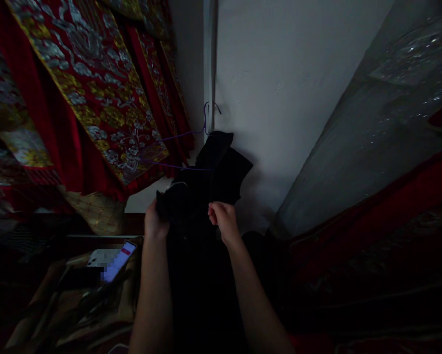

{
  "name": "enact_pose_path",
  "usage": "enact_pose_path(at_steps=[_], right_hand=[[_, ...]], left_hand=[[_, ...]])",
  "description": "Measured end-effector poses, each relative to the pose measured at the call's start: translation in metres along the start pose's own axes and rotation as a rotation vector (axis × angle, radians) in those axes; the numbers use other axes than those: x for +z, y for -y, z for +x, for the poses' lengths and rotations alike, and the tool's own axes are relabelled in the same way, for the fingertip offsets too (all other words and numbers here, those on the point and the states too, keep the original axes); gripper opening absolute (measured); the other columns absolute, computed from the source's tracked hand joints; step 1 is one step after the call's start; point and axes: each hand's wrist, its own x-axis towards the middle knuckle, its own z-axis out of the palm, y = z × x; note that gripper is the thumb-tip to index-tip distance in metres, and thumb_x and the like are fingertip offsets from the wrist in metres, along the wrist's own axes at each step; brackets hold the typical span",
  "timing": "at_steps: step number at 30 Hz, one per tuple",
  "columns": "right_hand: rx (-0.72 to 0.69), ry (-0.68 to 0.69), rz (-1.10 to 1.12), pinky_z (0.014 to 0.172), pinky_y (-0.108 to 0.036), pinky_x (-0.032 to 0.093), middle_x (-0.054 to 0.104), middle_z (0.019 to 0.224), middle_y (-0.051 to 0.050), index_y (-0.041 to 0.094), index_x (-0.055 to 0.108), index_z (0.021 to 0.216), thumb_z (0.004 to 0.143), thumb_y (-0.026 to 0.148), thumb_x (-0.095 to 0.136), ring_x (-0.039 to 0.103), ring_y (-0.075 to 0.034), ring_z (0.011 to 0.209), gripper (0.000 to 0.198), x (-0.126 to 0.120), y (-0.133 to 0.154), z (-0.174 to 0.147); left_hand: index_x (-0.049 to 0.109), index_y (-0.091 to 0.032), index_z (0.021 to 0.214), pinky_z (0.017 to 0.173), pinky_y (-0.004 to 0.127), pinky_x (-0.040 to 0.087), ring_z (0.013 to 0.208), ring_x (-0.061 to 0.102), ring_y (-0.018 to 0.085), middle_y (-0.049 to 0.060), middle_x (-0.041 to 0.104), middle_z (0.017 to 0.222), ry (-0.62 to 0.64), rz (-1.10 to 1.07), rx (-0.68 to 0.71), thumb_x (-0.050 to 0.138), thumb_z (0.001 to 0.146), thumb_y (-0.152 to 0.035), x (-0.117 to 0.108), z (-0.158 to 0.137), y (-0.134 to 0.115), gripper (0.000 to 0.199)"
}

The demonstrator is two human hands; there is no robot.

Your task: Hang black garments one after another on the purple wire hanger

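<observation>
A black garment hangs in front of me at the centre of the head view, its outline hard to read in the dark. A thin purple wire hanger reaches from it to the left, with its hook near a pale upright strip on the wall. My left hand is closed around the garment's left edge. On the other side my right hand pinches the cloth between thumb and fingers. Just above the left hand, a thin light line shows on the fabric.
Red costumes with gold and silver embroidery hang at the left. A lit phone lies at lower left among dark items. A grey-white wall stands behind; clear plastic covering and red cloth are at the right.
</observation>
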Motion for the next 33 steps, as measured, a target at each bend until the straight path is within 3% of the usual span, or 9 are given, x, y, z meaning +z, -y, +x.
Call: enact_pose_path(at_steps=[3,7,10,13,18,23,27,30,33], right_hand=[[0.019,-0.101,0.036,0.042,-0.024,0.024,0.04,0.042,0.005,0.02,0.052,0.053,0.072,0.044,0.06,0.034,-0.007,0.039,0.032,-0.016,0.007,0.001],[-0.035,-0.139,-0.007,0.048,-0.024,0.034,0.048,0.051,0.004,0.02,0.056,0.062,0.074,0.046,0.063,0.044,-0.01,0.048,0.03,-0.027,0.02,-0.006],[-0.171,-0.04,-0.113,0.068,-0.027,0.047,0.064,0.079,-0.001,0.02,0.062,0.086,0.071,0.039,0.072,0.061,-0.016,0.074,0.026,-0.025,0.028,-0.014],[-0.294,-0.055,-0.171,0.085,-0.033,0.048,0.065,0.101,-0.003,0.022,0.056,0.104,0.067,0.031,0.075,0.062,-0.02,0.093,0.042,-0.019,0.029,-0.019],[-0.323,-0.112,-0.13,0.079,-0.032,0.049,0.063,0.088,-0.001,0.022,0.054,0.095,0.076,0.036,0.065,0.06,-0.019,0.082,0.026,-0.022,0.025,-0.017],[-0.2,0.058,-0.246,0.077,-0.031,0.048,0.067,0.08,-0.001,0.022,0.063,0.081,0.085,0.043,0.053,0.062,-0.022,0.083,0.024,-0.036,0.035,-0.018],[-0.098,0.16,-0.441,0.066,-0.028,0.048,0.068,0.075,-0.002,0.02,0.066,0.077,0.078,0.04,0.057,0.062,-0.021,0.077,0.022,-0.058,0.049,-0.01],[-0.154,0.215,-0.556,0.058,-0.027,0.046,0.066,0.068,-0.001,0.021,0.065,0.068,0.071,0.034,0.059,0.059,-0.02,0.068,0.014,-0.081,0.068,0.013],[-0.363,0.172,-0.607,0.062,-0.03,0.048,0.063,0.065,-0.001,0.021,0.06,0.061,0.067,0.03,0.057,0.058,-0.02,0.066,0.011,-0.098,0.091,0.052]], left_hand=[[0.066,-0.015,0.082,0.07,0.021,0.047,0.067,0.063,0.01,-0.003,0.068,0.073,0.023,0.043,0.056,0.07,0.078,-0.025,0.021,-0.007,0.005,0.011],[0.066,-0.017,0.08,0.078,0.021,0.047,0.078,0.061,0.011,-0.002,0.066,0.081,0.209,0.116,0.154,0.075,0.077,-0.032,0.049,-0.032,0.008,0.018],[0.067,-0.018,0.081,0.082,0.024,0.047,0.084,0.061,0.015,0.0,0.065,0.084,0.374,0.304,0.148,0.074,0.082,-0.039,0.069,-0.056,0.015,0.022],[0.07,-0.018,0.084,0.082,0.027,0.046,0.084,0.059,0.017,0.002,0.065,0.084,0.492,0.488,0.22,0.07,0.087,-0.041,0.084,-0.073,0.026,0.023],[0.072,-0.02,0.086,0.093,0.031,0.044,0.099,0.059,0.021,0.006,0.062,0.096,0.595,0.563,0.39,0.066,0.091,-0.039,0.098,-0.084,0.037,0.021],[0.068,-0.022,0.098,0.101,0.033,0.042,0.104,0.058,0.021,0.006,0.062,0.103,0.591,0.743,0.388,0.06,0.094,-0.048,0.086,-0.074,0.041,0.028],[0.06,-0.024,0.123,0.107,0.035,0.041,0.12,0.057,0.023,0.007,0.065,0.124,0.761,0.824,0.051,0.037,0.097,-0.067,0.057,-0.051,0.053,0.056],[0.07,-0.019,0.11,0.1,0.038,0.047,0.11,0.064,0.027,0.01,0.072,0.112,0.94,1.028,-0.164,0.029,0.096,-0.071,0.034,-0.029,0.062,0.068],[0.074,-0.016,0.099,0.085,0.035,0.051,0.092,0.068,0.026,0.008,0.076,0.098,1.123,1.3,-0.126,0.051,0.091,-0.062,0.021,-0.003,0.06,0.051]])
